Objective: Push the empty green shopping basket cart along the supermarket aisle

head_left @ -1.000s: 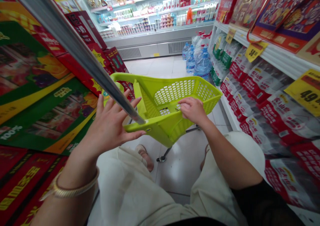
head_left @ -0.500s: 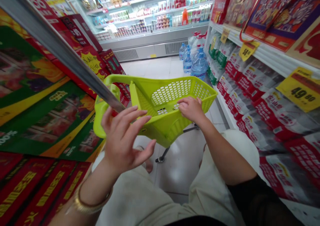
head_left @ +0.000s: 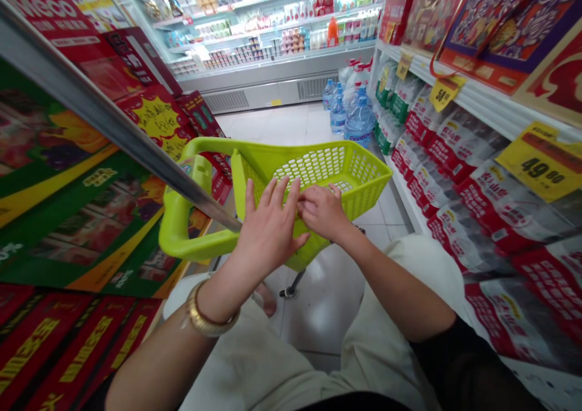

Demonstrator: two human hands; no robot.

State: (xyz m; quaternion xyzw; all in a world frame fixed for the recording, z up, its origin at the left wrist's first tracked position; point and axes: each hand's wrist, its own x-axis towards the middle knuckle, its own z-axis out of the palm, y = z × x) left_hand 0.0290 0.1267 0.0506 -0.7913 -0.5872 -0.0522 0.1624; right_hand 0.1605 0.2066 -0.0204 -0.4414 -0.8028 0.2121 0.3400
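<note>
A lime-green plastic shopping cart (head_left: 217,244) with perforated sides stands in front of my legs, its basket holding nothing that I can see. My left hand (head_left: 271,220), a gold bracelet at the wrist, is over the near rim with its fingers stretched and spread. Beside it, my right hand (head_left: 322,212) rests at the same rim, fingers curled and thumb raised. The two hands are close together; whether they touch is unclear. A silver metal pole (head_left: 150,150) slants from the upper left across the cart's handle, its lower end by my left hand.
Stacked red and green cartons (head_left: 97,187) line the left side. On the right, a shelf (head_left: 482,111) carries packs of bottled water (head_left: 459,183) and gift boxes. Large water bottles (head_left: 359,120) stand on the floor before a refrigerated display case (head_left: 273,90).
My left hand has moved right, from near the handle end to the rim beside my right hand. My right hand has slid left and closer along the rim.
</note>
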